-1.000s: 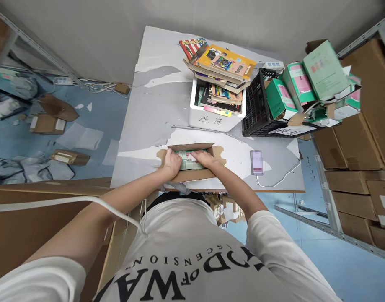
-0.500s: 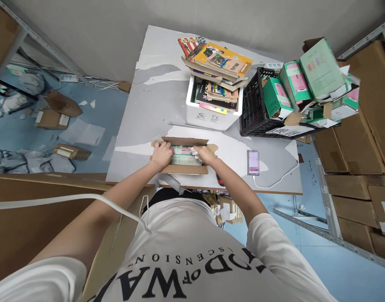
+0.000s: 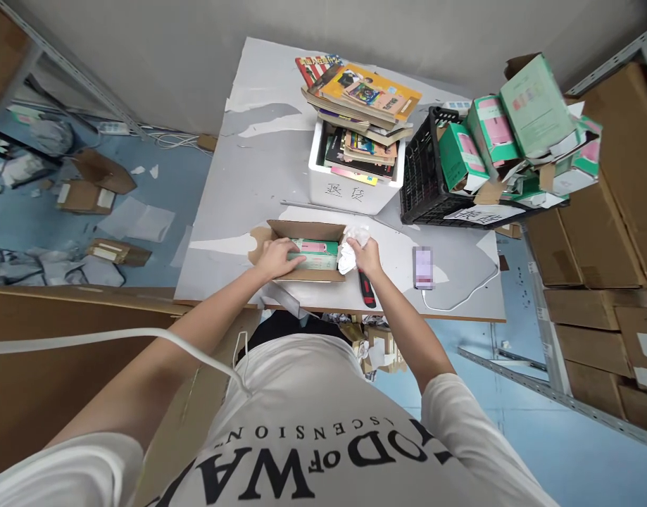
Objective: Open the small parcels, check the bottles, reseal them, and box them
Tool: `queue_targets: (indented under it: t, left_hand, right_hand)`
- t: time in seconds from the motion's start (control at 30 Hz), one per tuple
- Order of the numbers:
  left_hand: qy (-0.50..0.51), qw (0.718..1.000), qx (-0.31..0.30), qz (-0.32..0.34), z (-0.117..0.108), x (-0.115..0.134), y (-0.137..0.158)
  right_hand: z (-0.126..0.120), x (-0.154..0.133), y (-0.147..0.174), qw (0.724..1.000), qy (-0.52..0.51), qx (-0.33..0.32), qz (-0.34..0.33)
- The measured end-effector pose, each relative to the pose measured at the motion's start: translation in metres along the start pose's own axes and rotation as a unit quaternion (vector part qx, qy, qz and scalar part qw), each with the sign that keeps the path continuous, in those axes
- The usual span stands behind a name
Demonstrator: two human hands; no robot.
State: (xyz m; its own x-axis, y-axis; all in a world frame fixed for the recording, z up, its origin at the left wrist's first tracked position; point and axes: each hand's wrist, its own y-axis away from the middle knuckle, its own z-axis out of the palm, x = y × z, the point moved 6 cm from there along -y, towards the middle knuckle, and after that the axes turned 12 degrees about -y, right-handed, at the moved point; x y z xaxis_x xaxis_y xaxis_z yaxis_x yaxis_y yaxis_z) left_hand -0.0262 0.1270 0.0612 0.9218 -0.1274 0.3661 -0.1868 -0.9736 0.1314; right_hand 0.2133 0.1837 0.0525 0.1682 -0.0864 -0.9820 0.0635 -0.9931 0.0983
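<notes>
While gripping: crumpled paper (image 3: pixel 350 248), right hand (image 3: pixel 367 256).

Setting: a stockroom or parcel-packing area. Grey metal shelving (image 3: pixel 555 366) on the right carries stacked brown cardboard cartons (image 3: pixel 592 253). A worn white-topped table (image 3: pixel 260 162) stands against a plain grey wall. At its far end sits a white foam bin filled and topped with used books (image 3: pixel 355 141); right of it, a black plastic crate heaped with green-and-pink product boxes (image 3: pixel 492 148). Torn brown cardboard and white paper scraps (image 3: pixel 91 204) litter the blue floor on the left.
</notes>
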Motion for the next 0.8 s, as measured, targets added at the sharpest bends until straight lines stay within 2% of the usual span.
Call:
queue_targets:
  t: [0.07, 0.17, 0.23, 0.33, 0.4, 0.47, 0.57, 0.6, 0.67, 0.73, 0.8]
  left_hand:
    - [0.113, 0.993, 0.012, 0.028, -0.010, 0.017, 0.003]
    - [0.294, 0.953, 0.045, 0.057, -0.029, 0.035, 0.009]
    - [0.374, 0.925, 0.065, 0.027, -0.040, 0.034, 0.013]
    - [0.406, 0.910, 0.068, -0.040, -0.057, 0.015, 0.026]
    - [0.414, 0.904, 0.070, -0.078, -0.066, -0.010, 0.039]
    - [0.420, 0.895, 0.088, -0.121, -0.071, -0.045, 0.053]
    - [0.398, 0.883, 0.147, -0.202, -0.063, -0.115, 0.077]
    - [0.377, 0.882, 0.166, -0.230, -0.056, -0.139, 0.083]
    - [0.359, 0.874, 0.158, -0.286, -0.030, -0.181, 0.091]
    - [0.326, 0.883, 0.107, -0.321, 0.000, -0.208, 0.090]
    - [0.276, 0.898, 0.055, -0.339, 0.024, -0.220, 0.085]
  right_hand:
    - [0.011, -0.017, 0.009, 1.000, -0.009, 0.029, -0.007]
    - [0.051, -0.053, 0.024, 0.999, -0.022, 0.018, -0.042]
    - [0.086, -0.079, 0.032, 0.996, -0.021, -0.021, -0.079]
    - [0.134, -0.109, 0.038, 0.991, 0.003, -0.088, -0.098]
    - [0.158, -0.118, 0.038, 0.983, 0.015, -0.156, -0.097]
    - [0.170, -0.118, 0.036, 0.969, 0.030, -0.227, -0.095]
    - [0.163, -0.100, 0.023, 0.955, 0.100, -0.268, -0.074]
    - [0.157, -0.091, 0.018, 0.951, 0.142, -0.267, -0.063]
    - [0.151, -0.070, 0.009, 0.924, 0.252, -0.283, -0.042]
    - [0.156, -0.050, 0.006, 0.875, 0.346, -0.337, -0.032]
    - [0.171, -0.034, 0.006, 0.826, 0.404, -0.393, -0.031]
